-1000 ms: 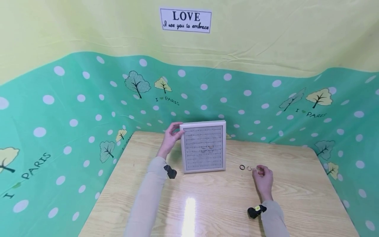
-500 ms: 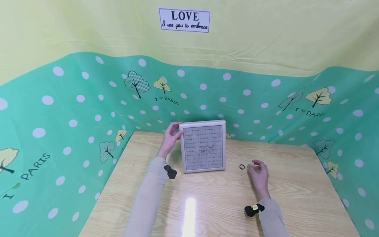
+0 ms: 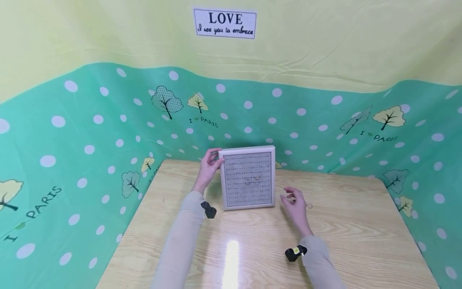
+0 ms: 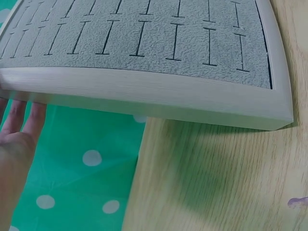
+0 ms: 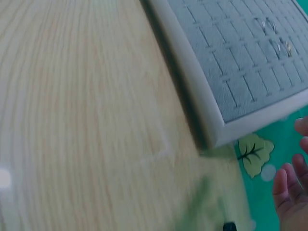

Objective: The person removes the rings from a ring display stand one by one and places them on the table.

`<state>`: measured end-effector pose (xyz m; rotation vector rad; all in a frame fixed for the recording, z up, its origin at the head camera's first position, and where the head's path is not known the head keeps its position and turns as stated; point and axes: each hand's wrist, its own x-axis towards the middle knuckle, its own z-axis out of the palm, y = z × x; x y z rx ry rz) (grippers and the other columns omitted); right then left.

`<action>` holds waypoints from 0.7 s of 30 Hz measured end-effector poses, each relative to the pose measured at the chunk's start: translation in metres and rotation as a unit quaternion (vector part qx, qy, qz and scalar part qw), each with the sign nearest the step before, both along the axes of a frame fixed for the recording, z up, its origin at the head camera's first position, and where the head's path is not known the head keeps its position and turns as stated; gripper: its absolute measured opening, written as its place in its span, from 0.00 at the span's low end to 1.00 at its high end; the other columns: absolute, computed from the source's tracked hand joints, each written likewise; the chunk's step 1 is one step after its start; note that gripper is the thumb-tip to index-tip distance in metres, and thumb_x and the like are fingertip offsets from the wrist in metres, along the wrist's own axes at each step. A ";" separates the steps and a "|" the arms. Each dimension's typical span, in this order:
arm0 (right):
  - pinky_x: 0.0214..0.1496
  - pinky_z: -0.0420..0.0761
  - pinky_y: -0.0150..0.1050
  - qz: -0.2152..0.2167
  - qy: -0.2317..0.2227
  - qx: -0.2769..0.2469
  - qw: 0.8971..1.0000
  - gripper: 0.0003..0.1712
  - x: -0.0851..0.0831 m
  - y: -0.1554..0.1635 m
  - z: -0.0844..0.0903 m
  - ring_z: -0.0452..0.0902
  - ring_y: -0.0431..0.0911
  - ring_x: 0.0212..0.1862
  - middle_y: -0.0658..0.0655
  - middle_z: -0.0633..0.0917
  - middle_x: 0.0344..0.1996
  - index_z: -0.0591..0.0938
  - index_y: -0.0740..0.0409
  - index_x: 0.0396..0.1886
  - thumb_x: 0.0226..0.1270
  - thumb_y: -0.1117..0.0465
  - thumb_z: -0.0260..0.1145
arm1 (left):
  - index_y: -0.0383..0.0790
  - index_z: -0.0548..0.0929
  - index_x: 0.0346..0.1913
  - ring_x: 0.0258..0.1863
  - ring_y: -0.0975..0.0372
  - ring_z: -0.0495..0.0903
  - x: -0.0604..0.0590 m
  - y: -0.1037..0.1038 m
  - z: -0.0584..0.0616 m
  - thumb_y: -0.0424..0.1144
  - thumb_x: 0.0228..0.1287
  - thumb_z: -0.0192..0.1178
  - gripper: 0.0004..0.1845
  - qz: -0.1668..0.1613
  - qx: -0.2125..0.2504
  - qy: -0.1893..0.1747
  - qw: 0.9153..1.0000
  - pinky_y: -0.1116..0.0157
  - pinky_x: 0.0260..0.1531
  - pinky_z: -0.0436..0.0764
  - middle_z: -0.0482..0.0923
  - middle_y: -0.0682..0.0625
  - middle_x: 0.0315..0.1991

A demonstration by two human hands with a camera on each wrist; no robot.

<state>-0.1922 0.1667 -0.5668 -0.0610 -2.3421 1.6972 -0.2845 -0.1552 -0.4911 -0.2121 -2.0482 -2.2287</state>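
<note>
A white-framed ring display board (image 3: 247, 192) with grey slotted padding stands propped up near the back of the table. My left hand (image 3: 208, 168) grips its upper left edge, thumb at the front; the left wrist view shows the fingers (image 4: 24, 118) against the frame's side. Several rings (image 5: 274, 38) sit in slots of the board. Right of the board, my right hand (image 3: 296, 206) hovers with thumb and fingers in a pinch on a small ring, hard to make out. A thin ring (image 3: 309, 206) lies on the table beside that hand. The hand mostly hides a black ring (image 5: 230, 226).
The wooden table (image 3: 260, 249) ends at a green dotted cloth wall (image 3: 306, 120) behind and at both sides. Each wrist carries a small black camera (image 3: 209, 210). A light reflection shines on the table's front.
My right hand has moved left from the rings on the table to near the board's right edge. One thin ring shows again behind it. The left hand has stayed on the board.
</note>
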 end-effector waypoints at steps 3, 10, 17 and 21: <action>0.42 0.76 0.28 0.018 0.009 0.005 1.000 0.20 -0.004 -0.009 0.006 0.74 0.58 0.48 0.64 0.75 0.51 0.77 0.68 0.54 0.61 0.72 0.66 | 0.33 0.70 0.61 0.55 0.45 0.76 0.005 0.000 0.008 0.25 0.64 0.59 0.23 -0.002 0.001 -0.002 1.000 0.58 0.47 0.83 0.71 0.34 0.62; 0.41 0.80 0.28 0.061 0.059 0.002 0.996 0.21 -0.014 -0.029 0.021 0.77 0.62 0.49 0.66 0.79 0.50 0.78 0.69 0.54 0.60 0.74 0.67 | 0.30 0.69 0.62 0.55 0.43 0.75 0.017 0.002 0.023 0.24 0.64 0.58 0.23 -0.001 -0.014 0.001 1.000 0.59 0.47 0.83 0.70 0.33 0.62; 0.40 0.83 0.35 0.100 0.114 0.074 0.986 0.21 -0.021 -0.044 0.035 0.77 0.53 0.45 0.62 0.79 0.49 0.80 0.66 0.53 0.58 0.75 0.67 | 0.29 0.68 0.62 0.55 0.44 0.75 0.017 0.003 0.023 0.23 0.65 0.58 0.23 -0.006 -0.013 0.008 1.000 0.60 0.47 0.83 0.70 0.31 0.62; 0.44 0.84 0.39 0.111 0.130 0.106 0.980 0.20 -0.025 -0.052 0.039 0.77 0.51 0.45 0.61 0.79 0.50 0.81 0.63 0.52 0.58 0.73 0.68 | 0.29 0.68 0.62 0.55 0.43 0.75 0.016 0.003 0.022 0.24 0.65 0.58 0.23 -0.010 -0.008 0.009 1.000 0.59 0.48 0.82 0.70 0.32 0.62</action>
